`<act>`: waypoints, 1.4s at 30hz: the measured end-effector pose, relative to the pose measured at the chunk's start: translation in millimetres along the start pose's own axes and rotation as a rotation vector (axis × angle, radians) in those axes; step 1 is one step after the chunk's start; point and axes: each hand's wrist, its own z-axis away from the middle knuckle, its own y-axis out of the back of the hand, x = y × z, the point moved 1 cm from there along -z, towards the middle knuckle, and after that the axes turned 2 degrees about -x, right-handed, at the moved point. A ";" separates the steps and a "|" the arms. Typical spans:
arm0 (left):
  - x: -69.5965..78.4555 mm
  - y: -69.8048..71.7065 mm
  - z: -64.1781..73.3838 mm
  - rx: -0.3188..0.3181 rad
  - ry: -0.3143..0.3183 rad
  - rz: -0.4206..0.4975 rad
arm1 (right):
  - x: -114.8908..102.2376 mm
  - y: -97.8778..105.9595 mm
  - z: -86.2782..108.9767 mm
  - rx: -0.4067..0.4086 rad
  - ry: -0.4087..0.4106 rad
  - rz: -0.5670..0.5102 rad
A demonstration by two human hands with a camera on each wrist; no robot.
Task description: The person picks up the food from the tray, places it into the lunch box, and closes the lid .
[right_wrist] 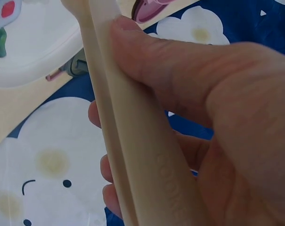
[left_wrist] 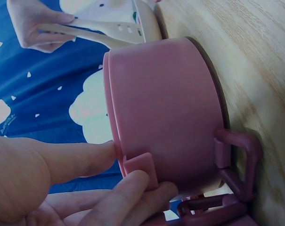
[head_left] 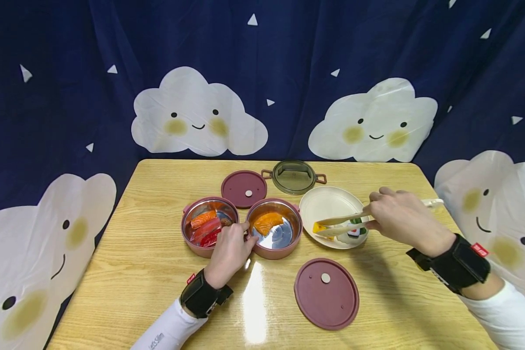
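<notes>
In the head view my left hand (head_left: 230, 248) pinches the side tab and rim of a pink, metal-lined bowl (head_left: 274, 253), which holds an orange toy salmon piece (head_left: 268, 223). The left wrist view shows thumb and fingers at that bowl's small tab (left_wrist: 141, 168). My right hand (head_left: 398, 215) grips beige tongs (head_left: 341, 219) over a cream plate (head_left: 323, 201). The tong tips lie at a yellow toy food piece (head_left: 319, 227); whether they squeeze it I cannot tell. Beside it on the plate is a toy sushi roll (head_left: 354, 230), partly hidden by the tongs.
Left of the held bowl stands a second pink bowl (head_left: 197, 249) with orange and red toy fish pieces (head_left: 204, 219). Maroon lids lie behind the bowls (head_left: 240, 184) and in front of the plate (head_left: 326, 301). A clear dark lid with handles (head_left: 294, 177) lies at the table's back edge.
</notes>
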 end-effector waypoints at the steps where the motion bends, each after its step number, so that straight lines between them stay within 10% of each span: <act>1: 0.1 0.0 -0.1 0.000 0.000 -0.001 | -0.6 -1.1 -0.4 0.003 0.005 0.005; 19: 1.0 1.1 0.6 -0.012 0.011 0.007 | 10.2 -2.9 -0.1 0.044 0.050 0.024; 42: 0.9 1.1 0.1 -0.017 0.017 0.009 | 12.0 46.9 -3.5 0.314 0.186 0.066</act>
